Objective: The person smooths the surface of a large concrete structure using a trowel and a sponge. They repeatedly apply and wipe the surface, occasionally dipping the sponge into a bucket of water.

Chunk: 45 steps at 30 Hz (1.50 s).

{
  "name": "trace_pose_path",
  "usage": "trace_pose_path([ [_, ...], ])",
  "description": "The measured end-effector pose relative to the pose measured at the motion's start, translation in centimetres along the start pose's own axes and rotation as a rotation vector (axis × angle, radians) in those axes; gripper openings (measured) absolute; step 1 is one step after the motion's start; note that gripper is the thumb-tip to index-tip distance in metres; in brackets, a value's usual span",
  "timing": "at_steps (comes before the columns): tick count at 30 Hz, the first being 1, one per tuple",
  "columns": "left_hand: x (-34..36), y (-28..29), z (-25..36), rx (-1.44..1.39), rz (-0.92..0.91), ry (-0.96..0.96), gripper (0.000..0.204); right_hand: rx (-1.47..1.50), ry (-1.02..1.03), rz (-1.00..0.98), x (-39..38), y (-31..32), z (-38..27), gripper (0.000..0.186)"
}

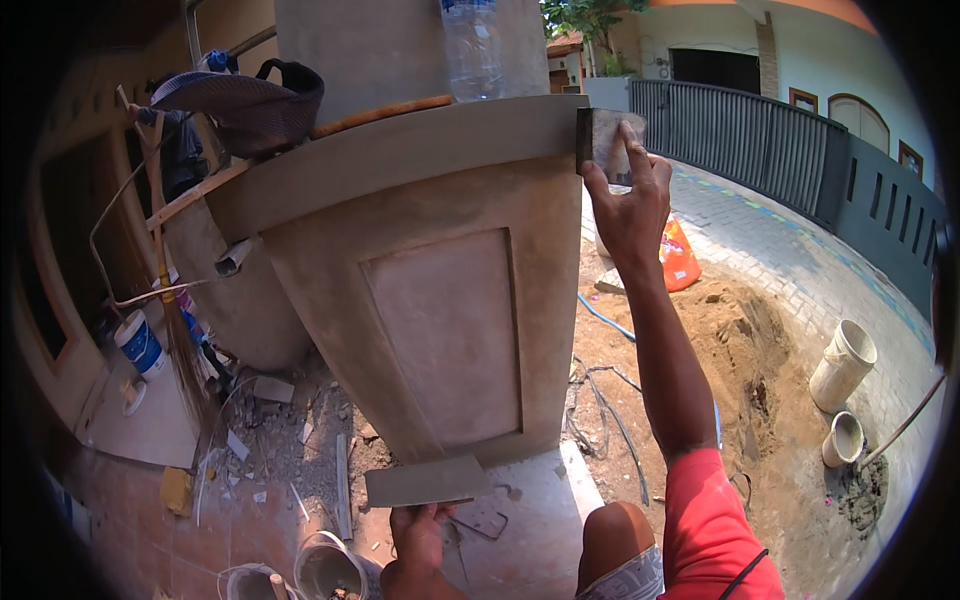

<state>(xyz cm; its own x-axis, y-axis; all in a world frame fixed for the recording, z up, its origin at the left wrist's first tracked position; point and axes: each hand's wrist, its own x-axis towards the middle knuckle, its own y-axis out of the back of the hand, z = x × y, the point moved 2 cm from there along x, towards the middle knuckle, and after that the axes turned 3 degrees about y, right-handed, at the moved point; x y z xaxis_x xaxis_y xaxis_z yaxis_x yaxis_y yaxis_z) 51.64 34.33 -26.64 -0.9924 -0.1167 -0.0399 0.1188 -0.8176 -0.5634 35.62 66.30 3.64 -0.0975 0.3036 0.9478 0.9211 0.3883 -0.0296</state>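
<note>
My right hand (632, 205) is raised and closed on a flat rectangular plate (608, 140), grey with a dark edge. The plate lies against the right end of a smooth grey cement ledge (420, 150). Low down, in front of the pillar's foot, my left hand (418, 540) is closed beneath a flat grey plastering trowel (425, 482), held about level. Most of its grip is hidden under the blade. Below the ledge, the plastered pillar (545, 300) narrows downward and carries a recessed panel (450, 330).
On the ledge stand a clear plastic bottle (473, 55) and a dark cap-like item (240, 105). Buckets (330, 565) sit by my left arm. A broom (180, 350) leans at left. Sand (740, 340), cables (610, 400) and two pale buckets (843, 365) lie right; rubble covers the left floor.
</note>
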Motion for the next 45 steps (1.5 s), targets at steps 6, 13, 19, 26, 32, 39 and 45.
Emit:
trace_pose_path([
  [6,-0.3,0.2,0.8,-0.090,-0.032,-0.040,0.025,-0.058,-0.059,0.000,1.2,-0.9,0.1,0.063],
  [13,0.5,0.7,0.0,-0.072,-0.055,-0.041,0.034,-0.116,-0.049,-0.075,-0.4,-1.9,-1.7,0.062],
  [19,0.3,0.5,0.1,-0.023,-0.044,-0.043,0.041,0.044,0.207,-0.079,-4.7,-1.6,-4.6,0.062],
  [26,0.7,1.2,0.0,-0.033,-0.046,-0.043,0.037,-0.021,-0.045,0.039,0.5,-0.2,1.6,0.064],
  [32,0.6,0.6,-0.3,-0.066,-0.074,-0.053,0.035,-0.137,-0.017,-0.084,-1.8,-2.4,-2.1,0.063],
  [39,0.7,0.9,-0.3,-0.052,-0.092,-0.053,0.036,0.029,-0.039,0.035,-1.3,0.2,-0.9,0.061],
  [45,0.9,1.3,-0.4,-0.051,-0.117,-0.035,0.040,-0.148,-0.058,-0.072,0.0,-1.7,-1.4,0.060],
])
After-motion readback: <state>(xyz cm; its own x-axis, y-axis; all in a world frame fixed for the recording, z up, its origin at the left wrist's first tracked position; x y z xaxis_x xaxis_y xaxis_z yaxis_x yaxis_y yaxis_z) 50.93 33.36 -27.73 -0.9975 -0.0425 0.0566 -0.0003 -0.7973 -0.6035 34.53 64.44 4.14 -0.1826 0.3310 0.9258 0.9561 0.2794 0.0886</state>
